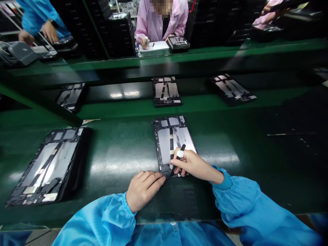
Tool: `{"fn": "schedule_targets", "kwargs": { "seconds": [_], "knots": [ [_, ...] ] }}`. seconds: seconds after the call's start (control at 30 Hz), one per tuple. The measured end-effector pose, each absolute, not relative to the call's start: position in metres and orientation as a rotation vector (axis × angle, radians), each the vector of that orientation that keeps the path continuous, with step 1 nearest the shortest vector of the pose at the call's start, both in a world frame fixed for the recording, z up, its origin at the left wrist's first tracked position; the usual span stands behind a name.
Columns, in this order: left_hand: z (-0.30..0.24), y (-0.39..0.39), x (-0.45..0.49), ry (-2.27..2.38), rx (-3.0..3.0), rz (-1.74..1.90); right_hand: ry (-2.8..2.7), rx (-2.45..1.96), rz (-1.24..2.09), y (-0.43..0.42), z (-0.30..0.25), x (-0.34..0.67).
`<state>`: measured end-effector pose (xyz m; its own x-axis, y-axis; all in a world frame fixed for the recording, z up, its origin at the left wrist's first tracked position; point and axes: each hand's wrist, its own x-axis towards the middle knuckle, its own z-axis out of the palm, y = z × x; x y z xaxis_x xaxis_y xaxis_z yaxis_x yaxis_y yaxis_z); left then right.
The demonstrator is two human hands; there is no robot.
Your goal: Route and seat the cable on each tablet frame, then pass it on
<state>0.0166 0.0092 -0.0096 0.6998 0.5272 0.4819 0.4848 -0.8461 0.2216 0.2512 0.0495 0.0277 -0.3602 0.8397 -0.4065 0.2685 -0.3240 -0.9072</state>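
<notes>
An opened tablet (164,143) lies on the green bench in front of me, its silvery inside, dark flex strips and black frame showing. My right hand (188,162) is over its lower right part, closed round a slim black pen-shaped tool (182,147). The tool slants down to the tablet's lower edge, where its tip is hard to make out. Something white is wrapped round a finger or the tool there. At the near left corner of the tablet rests my left hand (146,188), fingers stretched out, fingertips touching the edge and holding nothing.
A stack topped by an opened tablet (51,164) stands at left. More opened tablets (167,90) lie along the strip behind, at left, middle and right (232,89). A green post (38,99) slants in from the left. Across, a person in pink (161,24) works beside black stacks.
</notes>
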Motion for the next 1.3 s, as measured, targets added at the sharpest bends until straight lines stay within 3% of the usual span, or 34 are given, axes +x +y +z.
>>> {"fn": "schedule_targets", "kwargs": {
  "seconds": [0.73,0.97,1.3],
  "knots": [
    [-0.009,0.008,0.017,0.838,2.839,0.84,-1.483,-1.465,1.685,0.046,0.028,0.249],
    [0.001,0.008,0.018,0.823,3.047,0.691,-1.497,-1.447,1.666,0.046,0.026,0.249],
    [-0.004,0.011,0.017,0.816,2.999,0.607,-1.7,-1.475,1.251,0.025,0.028,0.277]
  ]
}}
